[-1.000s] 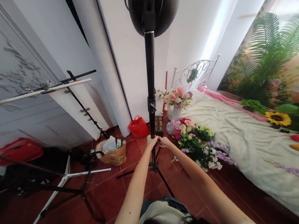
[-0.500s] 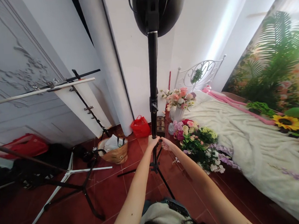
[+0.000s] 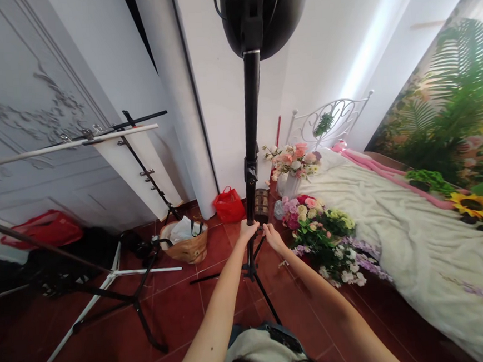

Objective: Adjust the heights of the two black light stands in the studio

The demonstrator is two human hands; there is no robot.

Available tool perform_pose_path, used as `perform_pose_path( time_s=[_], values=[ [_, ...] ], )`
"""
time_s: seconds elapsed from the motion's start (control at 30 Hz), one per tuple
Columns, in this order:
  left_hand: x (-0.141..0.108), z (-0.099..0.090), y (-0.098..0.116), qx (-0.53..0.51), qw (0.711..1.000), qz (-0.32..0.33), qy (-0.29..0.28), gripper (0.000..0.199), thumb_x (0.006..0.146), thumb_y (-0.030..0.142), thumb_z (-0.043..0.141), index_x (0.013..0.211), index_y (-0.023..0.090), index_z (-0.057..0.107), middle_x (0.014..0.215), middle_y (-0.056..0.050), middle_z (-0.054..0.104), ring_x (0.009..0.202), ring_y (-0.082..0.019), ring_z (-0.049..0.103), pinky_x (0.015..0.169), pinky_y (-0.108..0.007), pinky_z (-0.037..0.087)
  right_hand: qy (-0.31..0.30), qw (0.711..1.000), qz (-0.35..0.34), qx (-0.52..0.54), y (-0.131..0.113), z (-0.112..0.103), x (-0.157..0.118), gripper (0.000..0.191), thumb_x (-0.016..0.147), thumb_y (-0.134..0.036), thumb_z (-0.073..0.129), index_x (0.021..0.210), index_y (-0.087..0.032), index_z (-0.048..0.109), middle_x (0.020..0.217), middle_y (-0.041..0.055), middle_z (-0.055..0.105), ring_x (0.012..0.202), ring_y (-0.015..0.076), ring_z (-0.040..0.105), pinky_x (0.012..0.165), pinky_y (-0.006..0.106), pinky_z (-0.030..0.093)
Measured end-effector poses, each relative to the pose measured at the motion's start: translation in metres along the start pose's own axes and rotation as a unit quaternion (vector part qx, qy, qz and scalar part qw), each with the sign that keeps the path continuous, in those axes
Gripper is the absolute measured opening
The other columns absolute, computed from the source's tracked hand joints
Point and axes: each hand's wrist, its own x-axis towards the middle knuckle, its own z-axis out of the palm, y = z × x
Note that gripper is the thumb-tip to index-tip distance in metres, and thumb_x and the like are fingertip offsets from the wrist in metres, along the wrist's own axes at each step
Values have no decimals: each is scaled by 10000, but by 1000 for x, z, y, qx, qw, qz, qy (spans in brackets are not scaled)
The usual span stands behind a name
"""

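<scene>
The black light stand point(image 3: 252, 119) is held upright over the red tiled floor point(image 3: 180, 314), its legs spread below the hands and a large black lamp head point(image 3: 268, 17) carried at its top. The pole is gripped low down by the left hand point(image 3: 249, 230), whose fingers are closed around it. The right hand point(image 3: 272, 236) is held just beside the pole, near the dark knob point(image 3: 260, 231), with its fingers bent and drawn close together; whether the knob is pinched or only touched cannot be told.

Beyond the stand, a red bag point(image 3: 229, 205) and a small brown chest point(image 3: 262, 204) are set on the floor near the wall. To the left, a woven basket point(image 3: 188, 247) is filled with white material, and a white pole point(image 3: 124, 133) is laid across near a second black stand point(image 3: 147, 174). To the right, artificial flowers point(image 3: 317, 219) are bunched beside the bed, which is covered by a cream blanket point(image 3: 377, 204). On the blanket a sunflower point(image 3: 473, 205) and a pink plush toy point(image 3: 361, 160) are seen.
</scene>
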Motion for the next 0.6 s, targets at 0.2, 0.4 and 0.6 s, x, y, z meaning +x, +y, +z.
perform_pose_path(
  time_s=[0.2,0.4,0.6],
  values=[
    [-3,-1,5,18,1000,-8,-8,127,596,196,592,507,166,507,491,21,516,456,-88,474,474,-211,361,-37,994,-93,-54,7,-8,-17,375,892,-433,425,1213,-251,490,1133,70,624,973,197,618,815,330,523],
    [-2,0,7,12,1000,-2,-5,138,593,205,599,506,169,499,480,27,510,465,-90,470,484,-214,353,-42,995,-86,0,11,1,-8,387,888,-459,417,1203,-262,525,1055,53,649,848,194,652,625,305,569],
    [-1,1,5,14,1000,6,-4,129,583,190,593,500,171,496,472,26,511,480,-95,480,488,-210,350,-47,995,-91,3,21,4,1,356,882,-480,415,1136,-261,534,1008,49,645,845,202,642,620,312,566]
  ],
)
